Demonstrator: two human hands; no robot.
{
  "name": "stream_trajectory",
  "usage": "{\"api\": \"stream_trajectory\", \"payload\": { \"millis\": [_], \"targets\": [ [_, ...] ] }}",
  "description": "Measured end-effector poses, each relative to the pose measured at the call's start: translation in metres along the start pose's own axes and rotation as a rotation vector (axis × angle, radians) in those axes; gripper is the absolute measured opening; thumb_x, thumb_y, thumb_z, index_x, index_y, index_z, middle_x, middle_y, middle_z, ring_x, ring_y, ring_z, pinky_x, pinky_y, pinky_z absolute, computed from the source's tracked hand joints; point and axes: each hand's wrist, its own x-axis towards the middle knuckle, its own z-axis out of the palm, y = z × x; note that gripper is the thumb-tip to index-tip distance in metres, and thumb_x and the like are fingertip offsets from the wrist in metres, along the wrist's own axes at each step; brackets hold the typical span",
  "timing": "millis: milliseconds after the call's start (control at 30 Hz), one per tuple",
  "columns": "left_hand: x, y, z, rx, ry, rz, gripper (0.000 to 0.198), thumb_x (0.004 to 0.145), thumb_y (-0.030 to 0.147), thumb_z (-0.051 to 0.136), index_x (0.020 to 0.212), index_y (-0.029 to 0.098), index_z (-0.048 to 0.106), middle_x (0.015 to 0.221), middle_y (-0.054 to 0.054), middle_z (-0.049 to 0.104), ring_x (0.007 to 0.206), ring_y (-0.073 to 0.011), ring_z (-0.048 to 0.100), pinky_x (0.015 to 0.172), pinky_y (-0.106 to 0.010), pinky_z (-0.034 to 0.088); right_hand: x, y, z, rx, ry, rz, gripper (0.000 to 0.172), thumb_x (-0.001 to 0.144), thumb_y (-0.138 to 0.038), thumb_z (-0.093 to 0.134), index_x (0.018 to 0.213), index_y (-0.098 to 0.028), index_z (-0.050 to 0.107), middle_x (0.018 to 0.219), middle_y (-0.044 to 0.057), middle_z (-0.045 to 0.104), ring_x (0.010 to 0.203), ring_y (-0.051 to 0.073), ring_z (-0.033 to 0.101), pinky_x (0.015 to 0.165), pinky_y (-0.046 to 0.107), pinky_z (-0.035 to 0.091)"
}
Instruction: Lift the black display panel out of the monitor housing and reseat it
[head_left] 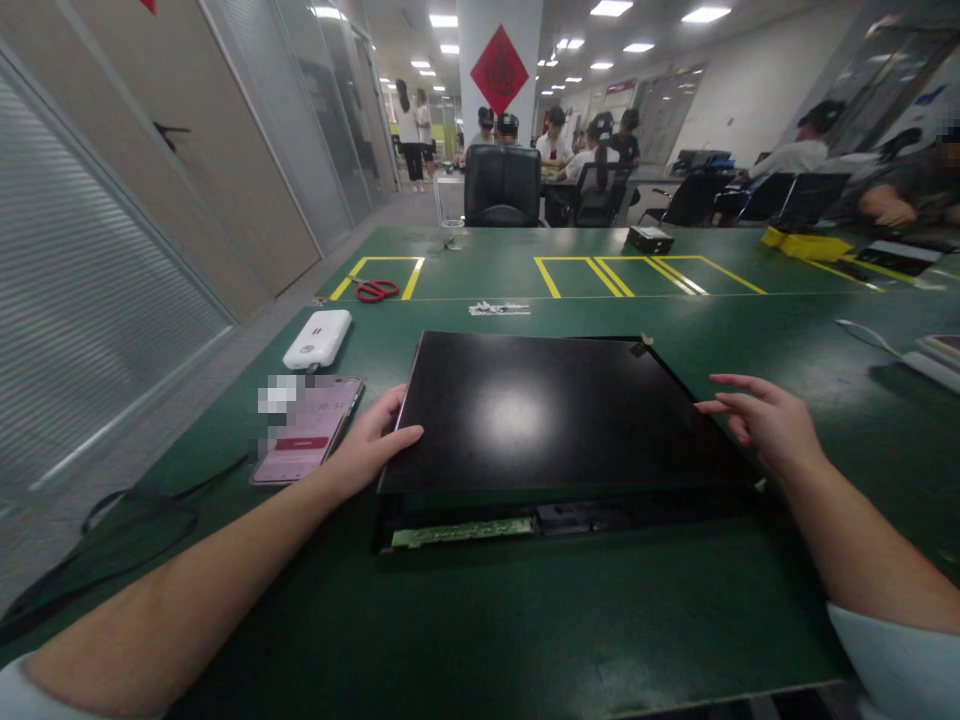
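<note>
A glossy black display panel (592,425) lies over a black frame (637,512) on the green table, reflecting a bright spot. Its near edge sits apart from the frame's near edge, baring a narrow green circuit board (461,532). My left hand (377,438) grips the panel's left edge, thumb on top and fingers partly hidden behind the edge. At the right edge, my right hand (772,420) has its fingers apart; the index fingertips reach the panel's border, and I cannot tell whether they touch. A small tape tab (642,347) shows at the far right corner.
Left of the panel are a phone (311,430), a white power bank (318,338) and a black strap (142,515). Red-handled scissors (375,290) and white scraps (499,309) lie farther back. A white cable (870,335) is at right. People sit beyond the table.
</note>
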Motion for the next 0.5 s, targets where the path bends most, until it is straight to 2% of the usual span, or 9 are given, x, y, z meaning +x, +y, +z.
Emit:
{"api": "stream_trajectory", "payload": {
  "millis": [167, 333, 500],
  "targets": [
    [0.002, 0.0, -0.001, 0.062, -0.003, 0.02, 0.054, 0.078, 0.046, 0.079, 0.125, 0.022, 0.072, 0.146, -0.013, 0.064, 0.142, -0.042, 0.052, 0.112, -0.052, 0.047, -0.002, 0.001, 0.0, -0.064, 0.014, -0.029, 0.033, 0.067, -0.026, 0.076, 0.099, -0.016, 0.072, 0.066, 0.009, 0.075, 0.032, 0.007, 0.037, 0.034, 0.021, 0.025],
    [0.006, -0.007, -0.004, 0.192, 0.019, 0.069, 0.047, 0.078, 0.049, 0.078, 0.119, 0.026, 0.075, 0.146, -0.012, 0.065, 0.143, -0.0417, 0.051, 0.124, -0.055, 0.033, -0.002, 0.003, -0.001, -0.12, 0.011, -0.052, 0.03, 0.072, -0.03, 0.075, 0.099, -0.017, 0.073, 0.069, 0.01, 0.076, 0.034, 0.007, 0.039, 0.035, 0.022, 0.027],
    [0.01, -0.018, -0.008, 0.287, 0.016, 0.128, 0.047, 0.081, 0.05, 0.075, 0.121, 0.026, 0.075, 0.148, -0.012, 0.064, 0.141, -0.0413, 0.052, 0.125, -0.054, 0.03, 0.0, 0.006, -0.002, -0.17, 0.013, -0.08, 0.031, 0.072, -0.032, 0.076, 0.1, -0.018, 0.074, 0.073, 0.009, 0.076, 0.035, 0.007, 0.04, 0.036, 0.023, 0.029]
  ]
}}
